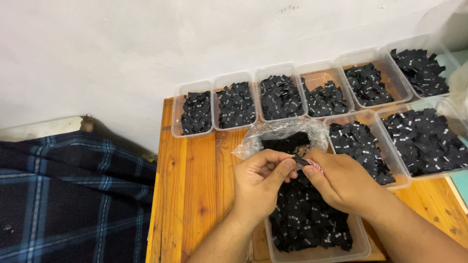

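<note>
Wooden worktop (pixel 195 170) against a white wall. Left hand (pixel 258 182) and right hand (pixel 341 180) pinch one small black label (pixel 301 161) over a full tub (pixel 363 246) — a loosened grip could drop it among the rest.

Near tray (pixel 360 243) cut by bottom edge, hands hiding its middle; pinched small item (pixel 301 161) mostly hidden behind fingers (pixel 280 170); label print illegible.

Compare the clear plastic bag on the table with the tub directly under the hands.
The clear plastic bag is soft and crumpled, while the near tub is rigid with straight walls. The bag lies open farther back beside the row of tubs; the tub sits at the table's front edge. The bag holds few black labels, the tub a deep heap. Both are transparent and hold the same black labels.
</note>
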